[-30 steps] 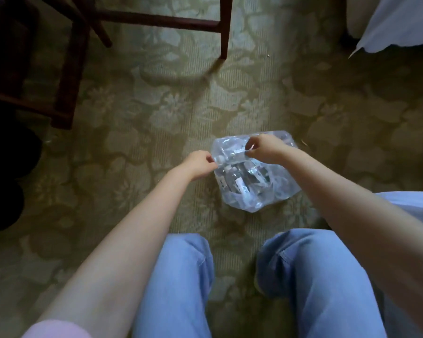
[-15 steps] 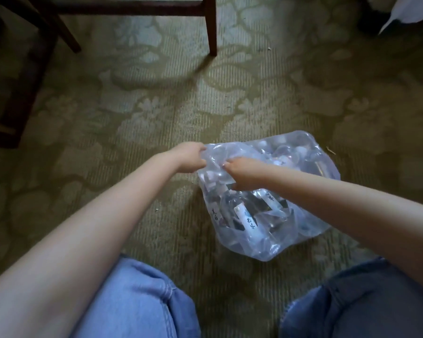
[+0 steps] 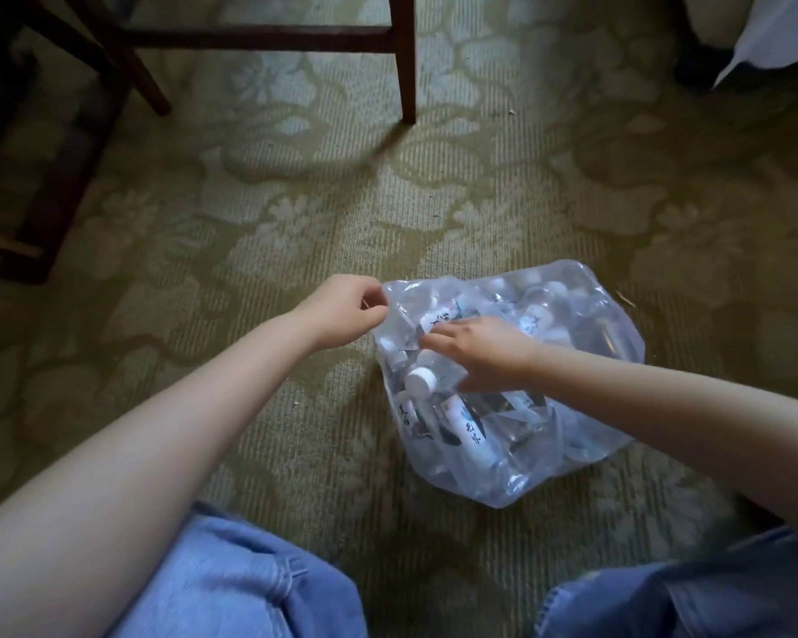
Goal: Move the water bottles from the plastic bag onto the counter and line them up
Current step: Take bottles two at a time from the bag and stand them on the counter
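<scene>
Two knees in blue jeans [image 3: 231, 587] are nearest; beyond them the clear plastic bag [image 3: 586, 435] lies on the patterned carpet [image 3: 296, 223], full of water bottles [image 3: 468, 428]; the right hand [image 3: 484, 354] reaches into its mouth, fingers spread apart over a white-capped bottle [image 3: 421, 382]; the left hand [image 3: 346, 308] pinches the bag's edge, fingers closed together; farther stand dark wooden chair legs [image 3: 406, 57].

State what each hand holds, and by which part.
Left hand pinches the bag at its mouth edge. Right hand reaches in over the bottles; no grip shows yet.
</scene>
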A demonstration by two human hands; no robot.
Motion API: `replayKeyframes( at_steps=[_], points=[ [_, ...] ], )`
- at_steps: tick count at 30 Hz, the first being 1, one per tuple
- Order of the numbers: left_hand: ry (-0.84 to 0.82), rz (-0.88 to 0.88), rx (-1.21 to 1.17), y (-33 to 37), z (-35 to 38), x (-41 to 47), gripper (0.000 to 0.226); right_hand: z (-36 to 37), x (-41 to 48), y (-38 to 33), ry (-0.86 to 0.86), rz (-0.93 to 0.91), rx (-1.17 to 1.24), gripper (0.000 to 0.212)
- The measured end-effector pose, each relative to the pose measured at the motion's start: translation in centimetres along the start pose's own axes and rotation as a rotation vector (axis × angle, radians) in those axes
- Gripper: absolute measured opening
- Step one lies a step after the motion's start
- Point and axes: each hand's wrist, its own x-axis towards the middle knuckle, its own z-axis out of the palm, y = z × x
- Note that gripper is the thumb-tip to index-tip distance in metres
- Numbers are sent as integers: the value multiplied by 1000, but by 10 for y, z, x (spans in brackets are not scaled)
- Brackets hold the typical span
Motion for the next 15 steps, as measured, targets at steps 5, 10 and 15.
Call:
replayKeyframes(
  at_steps=[5, 10, 15],
  points=[
    [172, 72, -193, 7, 2, -4, 18, -33, -25, -16, 329, 259, 529, 66],
    [338, 99, -365, 13, -9, -6, 20, -62, -18, -20, 731, 616, 1035, 58],
    [67, 189, -469, 20, -9, -17, 47, -91, 2, -28, 862, 673, 1241, 53]
  ],
)
